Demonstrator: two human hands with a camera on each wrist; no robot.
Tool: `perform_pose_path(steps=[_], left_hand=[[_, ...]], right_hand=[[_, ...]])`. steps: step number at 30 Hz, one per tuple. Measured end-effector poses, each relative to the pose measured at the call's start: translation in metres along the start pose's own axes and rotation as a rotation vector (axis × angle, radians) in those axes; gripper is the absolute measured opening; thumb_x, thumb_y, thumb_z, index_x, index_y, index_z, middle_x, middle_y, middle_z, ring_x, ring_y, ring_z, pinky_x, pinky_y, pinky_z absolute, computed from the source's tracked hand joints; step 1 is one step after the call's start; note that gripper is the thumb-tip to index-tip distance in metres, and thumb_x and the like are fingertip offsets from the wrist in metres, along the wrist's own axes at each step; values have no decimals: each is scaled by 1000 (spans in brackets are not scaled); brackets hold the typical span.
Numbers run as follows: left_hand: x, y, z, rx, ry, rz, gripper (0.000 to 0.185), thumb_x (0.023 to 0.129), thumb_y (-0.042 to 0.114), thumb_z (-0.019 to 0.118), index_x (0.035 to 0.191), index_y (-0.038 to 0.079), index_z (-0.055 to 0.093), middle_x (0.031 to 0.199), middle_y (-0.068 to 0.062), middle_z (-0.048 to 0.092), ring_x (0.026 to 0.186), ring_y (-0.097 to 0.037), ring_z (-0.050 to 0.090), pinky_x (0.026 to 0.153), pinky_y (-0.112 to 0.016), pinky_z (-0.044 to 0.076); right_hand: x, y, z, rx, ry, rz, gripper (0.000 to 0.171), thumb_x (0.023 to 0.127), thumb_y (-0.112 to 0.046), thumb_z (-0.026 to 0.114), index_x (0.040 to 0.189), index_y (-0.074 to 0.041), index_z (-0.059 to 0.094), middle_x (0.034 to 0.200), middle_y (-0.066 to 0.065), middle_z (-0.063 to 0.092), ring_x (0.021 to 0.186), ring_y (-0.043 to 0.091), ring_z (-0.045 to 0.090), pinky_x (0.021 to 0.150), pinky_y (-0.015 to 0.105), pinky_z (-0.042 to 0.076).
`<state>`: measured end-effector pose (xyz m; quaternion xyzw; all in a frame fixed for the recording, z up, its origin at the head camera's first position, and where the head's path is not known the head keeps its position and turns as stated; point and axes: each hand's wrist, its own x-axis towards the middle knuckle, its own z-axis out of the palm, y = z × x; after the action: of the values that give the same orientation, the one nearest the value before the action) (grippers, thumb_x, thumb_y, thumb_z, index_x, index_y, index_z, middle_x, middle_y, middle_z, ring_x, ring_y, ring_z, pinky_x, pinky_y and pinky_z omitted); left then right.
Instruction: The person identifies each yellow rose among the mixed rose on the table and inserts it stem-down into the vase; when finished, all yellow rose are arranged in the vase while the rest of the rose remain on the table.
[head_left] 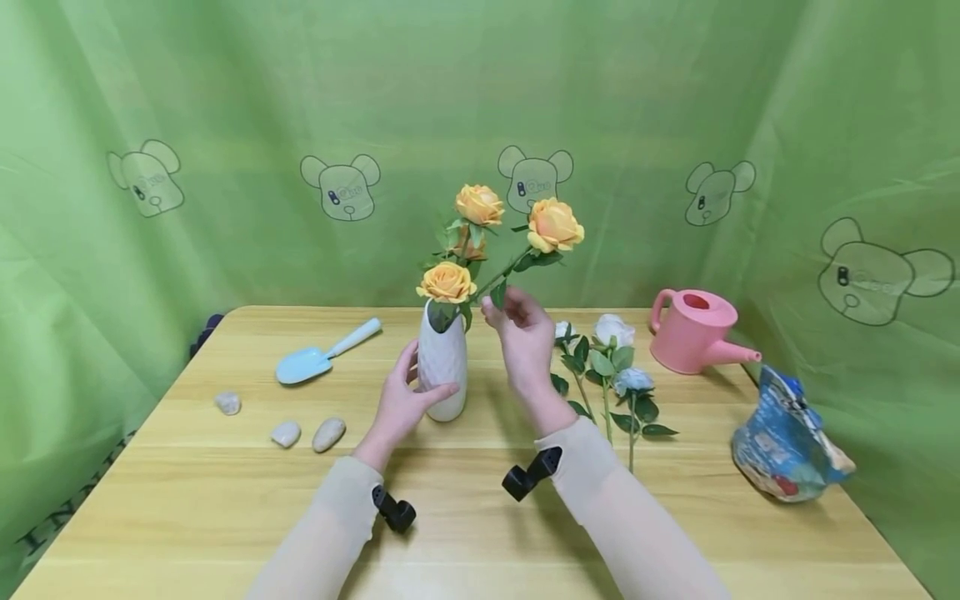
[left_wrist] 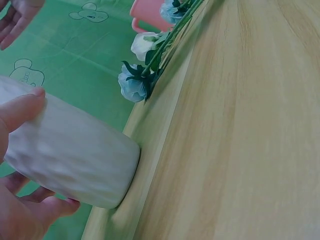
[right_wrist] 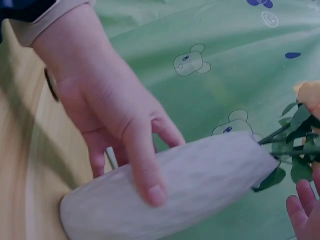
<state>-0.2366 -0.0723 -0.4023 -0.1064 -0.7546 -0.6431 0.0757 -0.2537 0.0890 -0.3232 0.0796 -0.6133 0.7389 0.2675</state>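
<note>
A white ribbed vase [head_left: 442, 367] stands mid-table with three orange roses [head_left: 480, 204] in it. My left hand [head_left: 401, 404] grips the vase's lower body, thumb in front and fingers behind; the left wrist view shows the thumb [left_wrist: 20, 112] on the vase [left_wrist: 70, 155], and the right wrist view shows this hand [right_wrist: 105, 110] wrapped round the vase [right_wrist: 190, 185]. My right hand [head_left: 521, 337] is raised just right of the vase mouth, fingers loosely spread under the slanted stem [head_left: 510, 271] of the rightmost rose [head_left: 555, 225]. Its fingertips [right_wrist: 302, 212] lie below the leaves without closing on them.
White and pale blue flowers [head_left: 615, 358] lie on the table right of my right hand. Beyond them stands a pink watering can [head_left: 693, 331], with a blue bag [head_left: 783, 442] at the right edge. A blue trowel [head_left: 318, 358] and three stones [head_left: 286, 433] lie left.
</note>
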Motion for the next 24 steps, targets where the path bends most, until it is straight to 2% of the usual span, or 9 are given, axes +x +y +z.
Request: perform_pose_path(steps=[4, 7, 10, 12, 17, 20, 24], left_hand=[[1, -1, 0, -3, 3, 3, 82, 72, 11, 80, 141, 15, 36, 134, -17, 45, 117, -36, 47, 96, -47, 42], [1, -1, 0, -10, -1, -1, 82, 72, 10, 80, 141, 15, 36, 135, -17, 45, 118, -36, 46, 95, -46, 43], [1, -1, 1, -18, -5, -3, 82, 72, 9, 80, 141, 15, 36, 135, -17, 45, 118, -35, 46, 94, -46, 44], [2, -1, 1, -21, -6, -4, 82, 72, 9, 80, 141, 15, 36, 135, -16, 45, 118, -35, 46, 94, -45, 44], [10, -22, 3, -38, 2, 0, 85, 70, 14, 82, 141, 21, 36, 135, -14, 45, 118, -34, 46, 94, -47, 43], [14, -32, 4, -37, 17, 4, 86, 68, 18, 84, 140, 26, 37, 133, -9, 46, 117, -31, 47, 93, -45, 45], [14, -34, 4, -9, 32, 6, 88, 68, 22, 84, 141, 24, 36, 132, -7, 47, 115, -28, 49, 92, -42, 46]], right_hand=[[4, -1, 8, 60, 7, -33, 13, 80, -11, 73, 86, -3, 65, 78, 4, 66, 70, 18, 64, 73, 36, 56], [7, -1, 12, 84, 16, -39, 15, 82, -11, 72, 88, 1, 64, 79, 6, 66, 73, 25, 64, 74, 39, 56], [11, 0, 15, 72, 10, -29, 17, 83, -7, 70, 90, 7, 63, 77, 5, 65, 73, 25, 64, 74, 39, 56], [12, 3, 16, 48, 5, -17, 17, 83, -4, 69, 91, 9, 64, 75, 4, 64, 72, 22, 63, 73, 35, 56], [13, 10, 17, -85, -32, 10, 12, 80, -1, 69, 87, 8, 65, 80, 9, 66, 74, 14, 59, 69, 25, 51], [13, 14, 15, -151, -67, 28, 13, 79, -2, 71, 88, 6, 66, 88, 12, 66, 79, 13, 57, 69, 25, 48], [13, 20, 10, -175, -120, 38, 19, 79, -2, 71, 97, 6, 66, 95, 15, 66, 85, 16, 59, 74, 27, 50]])
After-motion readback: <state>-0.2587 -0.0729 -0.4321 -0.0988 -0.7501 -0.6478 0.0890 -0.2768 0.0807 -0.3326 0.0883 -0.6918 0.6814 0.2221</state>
